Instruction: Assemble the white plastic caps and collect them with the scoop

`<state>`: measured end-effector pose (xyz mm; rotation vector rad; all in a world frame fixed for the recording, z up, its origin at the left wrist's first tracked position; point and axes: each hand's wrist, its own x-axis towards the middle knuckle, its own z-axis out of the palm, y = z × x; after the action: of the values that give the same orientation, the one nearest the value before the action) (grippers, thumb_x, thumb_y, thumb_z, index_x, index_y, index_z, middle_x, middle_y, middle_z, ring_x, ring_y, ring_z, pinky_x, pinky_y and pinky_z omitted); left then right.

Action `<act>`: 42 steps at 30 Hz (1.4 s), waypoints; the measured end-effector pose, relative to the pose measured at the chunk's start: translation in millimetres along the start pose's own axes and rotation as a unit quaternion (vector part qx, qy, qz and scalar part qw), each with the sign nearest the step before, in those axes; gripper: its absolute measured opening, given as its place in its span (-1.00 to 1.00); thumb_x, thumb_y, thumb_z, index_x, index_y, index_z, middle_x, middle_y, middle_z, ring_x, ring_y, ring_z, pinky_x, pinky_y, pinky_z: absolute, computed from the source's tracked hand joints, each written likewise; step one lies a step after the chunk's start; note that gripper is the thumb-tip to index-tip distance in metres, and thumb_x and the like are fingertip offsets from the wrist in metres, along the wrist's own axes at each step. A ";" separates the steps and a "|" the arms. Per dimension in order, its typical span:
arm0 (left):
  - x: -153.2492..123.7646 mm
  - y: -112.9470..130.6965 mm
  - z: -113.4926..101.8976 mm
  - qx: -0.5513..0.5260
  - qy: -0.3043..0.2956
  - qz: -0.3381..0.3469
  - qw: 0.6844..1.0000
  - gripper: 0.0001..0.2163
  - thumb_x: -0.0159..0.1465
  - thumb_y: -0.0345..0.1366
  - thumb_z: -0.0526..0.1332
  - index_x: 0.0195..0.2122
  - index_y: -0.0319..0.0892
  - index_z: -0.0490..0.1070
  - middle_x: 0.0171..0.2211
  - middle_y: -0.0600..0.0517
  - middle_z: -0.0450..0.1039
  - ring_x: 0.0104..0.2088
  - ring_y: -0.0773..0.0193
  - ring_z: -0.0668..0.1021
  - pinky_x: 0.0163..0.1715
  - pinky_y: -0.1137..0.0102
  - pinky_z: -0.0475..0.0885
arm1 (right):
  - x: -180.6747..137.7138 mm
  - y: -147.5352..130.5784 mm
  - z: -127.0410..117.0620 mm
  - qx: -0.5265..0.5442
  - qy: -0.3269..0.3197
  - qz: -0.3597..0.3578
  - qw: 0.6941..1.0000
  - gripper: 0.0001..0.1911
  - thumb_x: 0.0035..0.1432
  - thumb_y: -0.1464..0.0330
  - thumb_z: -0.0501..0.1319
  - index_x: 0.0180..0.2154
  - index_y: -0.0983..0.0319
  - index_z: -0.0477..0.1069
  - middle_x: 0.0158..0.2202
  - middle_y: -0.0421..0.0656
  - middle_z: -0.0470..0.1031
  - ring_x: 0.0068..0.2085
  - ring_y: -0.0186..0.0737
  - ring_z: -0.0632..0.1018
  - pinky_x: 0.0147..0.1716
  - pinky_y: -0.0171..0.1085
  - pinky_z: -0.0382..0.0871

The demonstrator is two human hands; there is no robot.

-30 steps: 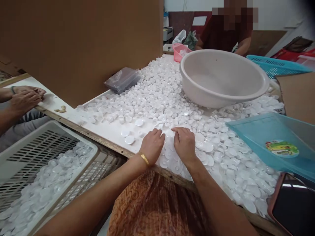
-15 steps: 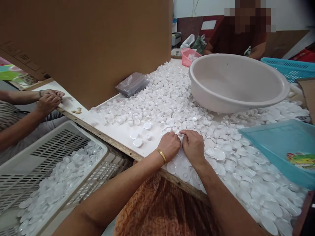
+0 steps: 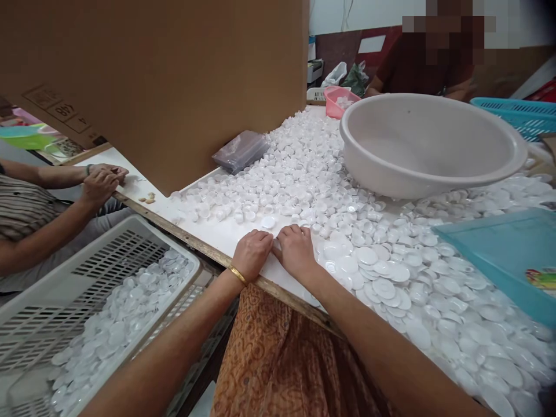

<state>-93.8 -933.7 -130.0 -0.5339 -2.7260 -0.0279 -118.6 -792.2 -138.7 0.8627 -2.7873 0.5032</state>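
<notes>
My left hand (image 3: 254, 253), with a gold bangle at its wrist, rests on the white table close to its front edge, fingers curled. Beside it is my right hand (image 3: 296, 249), also closed, the fingertips of the two almost meeting. Whatever lies between the fingers is hidden by the backs of the hands. A white round disc (image 3: 268, 222) lies just beyond the fingers. Small white plastic cups (image 3: 299, 156) are heaped behind, and flat white oval pieces (image 3: 384, 288) are piled to the right of my right hand.
A large pale basin (image 3: 417, 180) stands among the pieces, with a teal plastic tray (image 3: 490, 243) at right. A tall cardboard box (image 3: 208, 75) rises at left, beside a plastic-wrapped packet (image 3: 241, 150). Below left is a crate (image 3: 130, 231) of white pieces; co-workers sit left and across.
Both my hands have moved left together along the table edge, away from the flat pieces, and stay closed. The view has shifted slightly.
</notes>
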 end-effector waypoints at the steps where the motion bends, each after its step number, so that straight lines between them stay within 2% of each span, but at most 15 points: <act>1: -1.4 1.5 1.5 -0.006 -0.002 0.002 1.000 -0.87 0.25 -0.39 0.07 -0.36 -0.23 0.40 -0.37 -0.04 0.46 -0.32 0.23 0.45 -0.31 0.36 0.36 | 3.7 1.0 4.6 0.003 0.000 0.008 1.000 -0.80 0.12 0.28 0.13 -0.34 0.28 0.43 -0.24 -0.05 0.45 -0.11 -0.11 0.33 -0.12 -0.10 0.04; 6: -6.1 1.9 1.7 -0.023 0.003 0.014 1.000 -0.86 0.27 -0.37 0.05 -0.31 -0.23 0.39 -0.32 -0.04 0.44 -0.30 0.24 0.43 -0.28 0.37 0.35 | 4.6 8.4 15.8 0.036 0.037 0.025 0.998 -0.83 0.09 0.27 0.16 -0.37 0.24 0.41 -0.26 -0.13 0.46 -0.12 -0.16 0.33 -0.07 -0.10 -0.03; 11: -1.5 -2.0 -2.9 0.029 -0.031 0.073 0.996 -0.88 0.26 -0.40 0.05 -0.27 -0.24 0.37 -0.34 -0.05 0.42 -0.32 0.21 0.40 -0.31 0.33 0.33 | 4.9 10.9 17.4 0.052 0.049 0.020 0.997 -0.86 0.06 0.30 0.19 -0.41 0.24 0.40 -0.30 -0.16 0.47 -0.15 -0.19 0.34 -0.03 -0.12 -0.04; 17: 2.4 -2.0 -2.7 0.042 -0.064 0.112 0.991 -0.87 0.26 -0.40 0.03 -0.26 -0.24 0.35 -0.32 -0.06 0.40 -0.32 0.21 0.38 -0.32 0.32 0.32 | 9.7 14.3 21.6 0.052 0.051 0.030 0.997 -0.90 0.02 0.34 0.22 -0.40 0.25 0.41 -0.30 -0.14 0.46 -0.16 -0.19 0.36 0.02 -0.12 -0.03; 20: 3.0 -1.5 -3.0 0.044 -0.064 0.105 0.991 -0.86 0.26 -0.42 0.03 -0.24 -0.24 0.35 -0.31 -0.06 0.40 -0.31 0.21 0.39 -0.32 0.32 0.33 | 8.2 13.3 18.5 0.058 0.034 0.040 0.997 -0.88 0.03 0.33 0.22 -0.37 0.26 0.42 -0.29 -0.11 0.47 -0.15 -0.16 0.38 0.03 -0.10 -0.02; 23: 4.2 -0.8 -5.3 0.045 -0.071 0.103 0.991 -0.86 0.24 -0.44 0.03 -0.26 -0.25 0.36 -0.32 -0.06 0.39 -0.32 0.21 0.39 -0.32 0.32 0.35 | 2.2 10.8 10.7 0.069 0.044 0.040 0.996 -0.73 0.10 0.38 0.14 -0.13 0.27 0.38 -0.11 -0.05 0.44 -0.06 -0.15 0.37 0.06 -0.08 -0.03; 25: 4.8 0.4 -7.2 0.041 -0.074 0.098 0.992 -0.85 0.24 -0.45 0.02 -0.29 -0.27 0.38 -0.32 -0.07 0.39 -0.31 0.21 0.40 -0.31 0.32 0.36 | -2.7 9.4 5.8 0.068 0.057 -0.008 0.996 -0.63 0.15 0.45 0.05 0.02 0.28 0.29 0.02 -0.04 0.37 0.05 -0.16 0.31 0.11 -0.06 -0.08; 27: 4.8 2.0 -8.7 0.034 -0.077 0.088 0.993 -0.84 0.24 -0.43 0.01 -0.30 -0.28 0.38 -0.31 -0.08 0.39 -0.30 0.20 0.39 -0.28 0.31 0.36 | -6.4 8.6 3.1 0.059 0.047 -0.058 0.995 -0.62 0.17 0.50 -0.01 0.02 0.29 0.29 0.05 -0.06 0.36 0.10 -0.16 0.28 0.14 -0.05 -0.14; 29: 4.1 3.7 -9.2 0.026 -0.081 0.077 0.993 -0.82 0.25 -0.41 0.00 -0.26 -0.29 0.38 -0.29 -0.10 0.38 -0.28 0.19 0.39 -0.27 0.29 0.37 | -8.4 8.4 2.7 0.049 0.024 -0.072 0.996 -0.63 0.17 0.51 -0.04 -0.02 0.32 0.34 0.02 -0.07 0.39 0.10 -0.13 0.29 0.16 -0.02 -0.17; 33: 1.9 8.0 -6.6 -0.003 -0.088 0.062 0.994 -0.80 0.23 -0.41 0.01 -0.20 -0.32 0.37 -0.25 -0.13 0.37 -0.25 0.17 0.39 -0.23 0.26 0.38 | -9.6 8.7 5.7 0.037 0.005 -0.067 0.997 -0.61 0.17 0.51 -0.05 0.00 0.37 0.32 0.04 -0.02 0.37 0.13 -0.10 0.27 0.19 0.01 -0.21; 37: -0.3 13.2 -2.0 -0.029 -0.060 0.041 0.997 -0.78 0.21 -0.44 0.02 -0.15 -0.33 0.35 -0.19 -0.17 0.36 -0.18 0.14 0.39 -0.17 0.24 0.40 | -10.1 7.3 8.0 0.050 -0.002 -0.064 0.997 -0.59 0.16 0.50 -0.05 0.04 0.36 0.29 0.06 -0.01 0.34 0.15 -0.11 0.24 0.20 0.02 -0.27; 40: -4.4 12.1 -0.6 -0.036 -0.049 0.038 0.997 -0.76 0.20 -0.45 0.02 -0.12 -0.32 0.34 -0.15 -0.17 0.37 -0.14 0.15 0.40 -0.11 0.23 0.39 | -11.0 11.4 2.3 0.084 -0.028 -0.056 0.995 -0.57 0.13 0.48 0.00 0.06 0.29 0.28 0.08 -0.07 0.32 0.17 -0.13 0.22 0.19 0.05 -0.25; 42: -9.6 7.4 -2.1 -0.034 -0.036 0.032 0.998 -0.75 0.20 -0.45 0.03 -0.11 -0.30 0.34 -0.14 -0.17 0.38 -0.13 0.15 0.42 -0.03 0.18 0.34 | -15.0 22.6 -7.7 0.115 -0.023 -0.035 0.993 -0.55 0.11 0.47 0.03 0.06 0.21 0.27 0.10 -0.13 0.30 0.17 -0.15 0.20 0.17 0.06 -0.18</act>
<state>-82.1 -930.4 -131.8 -0.6519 -2.7837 -0.0871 -118.8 -764.2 -141.6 1.0250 -2.7664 0.8134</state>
